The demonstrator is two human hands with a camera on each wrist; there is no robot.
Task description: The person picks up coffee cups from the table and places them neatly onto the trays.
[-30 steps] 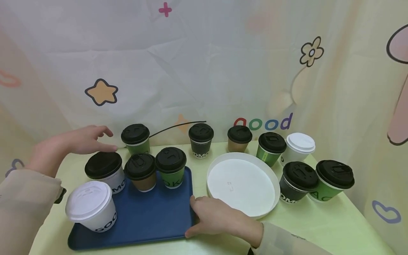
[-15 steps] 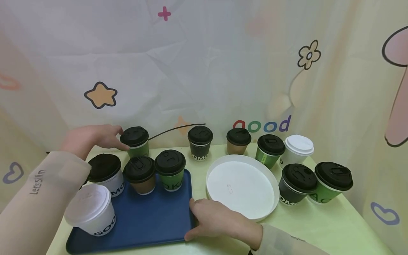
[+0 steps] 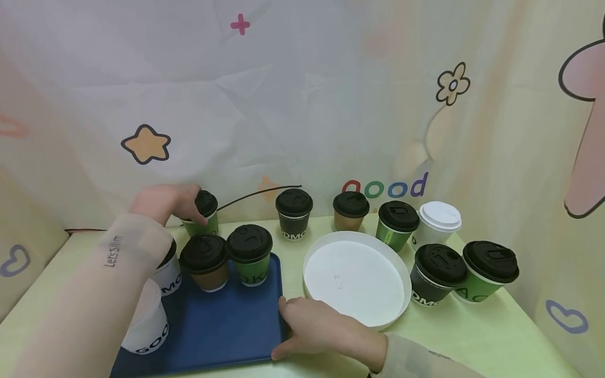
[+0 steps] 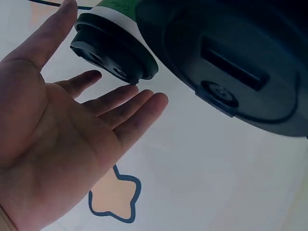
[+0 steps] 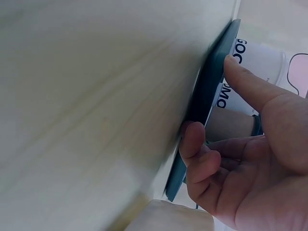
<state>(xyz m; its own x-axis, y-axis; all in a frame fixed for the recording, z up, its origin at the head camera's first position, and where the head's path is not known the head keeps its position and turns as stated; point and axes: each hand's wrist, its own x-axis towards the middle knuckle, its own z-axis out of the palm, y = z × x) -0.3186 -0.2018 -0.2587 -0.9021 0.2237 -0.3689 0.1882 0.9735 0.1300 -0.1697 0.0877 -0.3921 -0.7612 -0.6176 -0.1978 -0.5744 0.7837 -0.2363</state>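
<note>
One side held: right hand (image 3: 314, 325) grips the blue rectangular plastic tray (image 3: 222, 331), seemingly steadying it; left hand (image 3: 167, 203), unclenched, spreads round the far-left black-lidded green paper cup (image 3: 212, 222).

On the table (image 3: 510, 344), the tray (image 3: 222, 336) is set left of the dish (image 3: 356, 281), with the curtain (image 3: 307, 121) behind. Four cups are borne by the tray: a left pair (image 3: 150, 333), one before the other, and a rear pair (image 3: 251, 257), side by side. Behind the tray, a fifth cup (image 3: 208, 223) is flanked on its left by the left hand (image 3: 172, 203). The tray's right edge is touched by the right hand (image 3: 314, 325). Behind the dish, a sixth cup (image 3: 351, 212) is placed; leftward, a seventh cup (image 3: 294, 216). Right of the dish, a front pair (image 3: 436, 278) and back pair (image 3: 396, 231) are ranged.
</note>
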